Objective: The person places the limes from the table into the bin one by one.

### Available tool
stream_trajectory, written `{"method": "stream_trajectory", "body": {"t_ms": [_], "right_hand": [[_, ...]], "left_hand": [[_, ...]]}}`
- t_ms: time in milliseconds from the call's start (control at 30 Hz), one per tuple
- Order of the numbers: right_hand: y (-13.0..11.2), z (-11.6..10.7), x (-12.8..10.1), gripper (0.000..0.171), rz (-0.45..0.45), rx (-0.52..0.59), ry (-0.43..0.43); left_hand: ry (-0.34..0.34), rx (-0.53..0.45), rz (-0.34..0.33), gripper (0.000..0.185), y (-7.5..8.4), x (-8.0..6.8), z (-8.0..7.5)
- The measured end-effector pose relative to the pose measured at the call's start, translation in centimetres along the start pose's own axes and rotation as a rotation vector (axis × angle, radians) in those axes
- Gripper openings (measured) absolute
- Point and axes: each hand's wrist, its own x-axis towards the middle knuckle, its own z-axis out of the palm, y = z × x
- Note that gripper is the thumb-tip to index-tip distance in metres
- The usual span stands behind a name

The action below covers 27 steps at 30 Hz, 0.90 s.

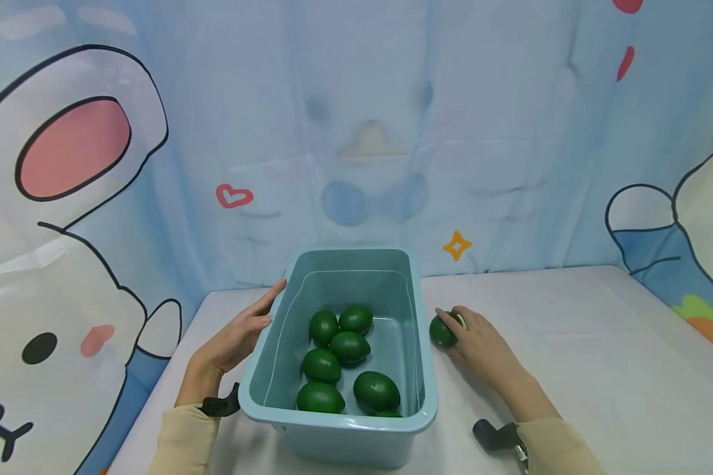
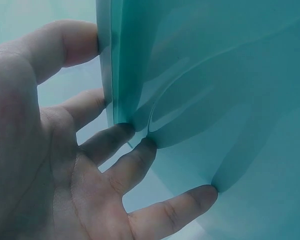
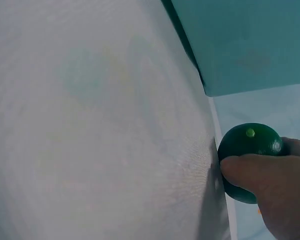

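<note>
A light teal plastic bin (image 1: 362, 422) stands on the table, holding several dark green oval fruits (image 1: 377, 391). My left hand (image 1: 234, 340) is at the bin's left side, its fingers extended. In the left wrist view, spread fingertips (image 2: 205, 194) touch the bin's outer wall (image 2: 240, 125). To the right of the bin, my right hand (image 1: 481, 346) grips another dark green oval fruit (image 1: 442, 333). Seen in the right wrist view, the thumb (image 3: 245, 170) lies across that fruit (image 3: 250, 137), whose pale green stem nub shows.
Both wrists wear black straps (image 1: 220, 404). The table (image 1: 570, 330) has a white cover and extends to the right. Behind it hangs a blue cartoon-printed curtain (image 1: 499, 132), close to the bin's far end.
</note>
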Motion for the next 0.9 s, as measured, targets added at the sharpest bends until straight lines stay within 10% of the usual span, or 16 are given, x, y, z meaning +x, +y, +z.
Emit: {"method": "stream_trajectory", "body": {"t_ms": [900], "right_hand": [[-0.6, -1.5, 0.5, 0.055, 0.171, 0.268, -0.237]], "left_hand": [[-0.011, 0.005, 0.005, 0.061, 0.2, -0.1, 0.0]]}}
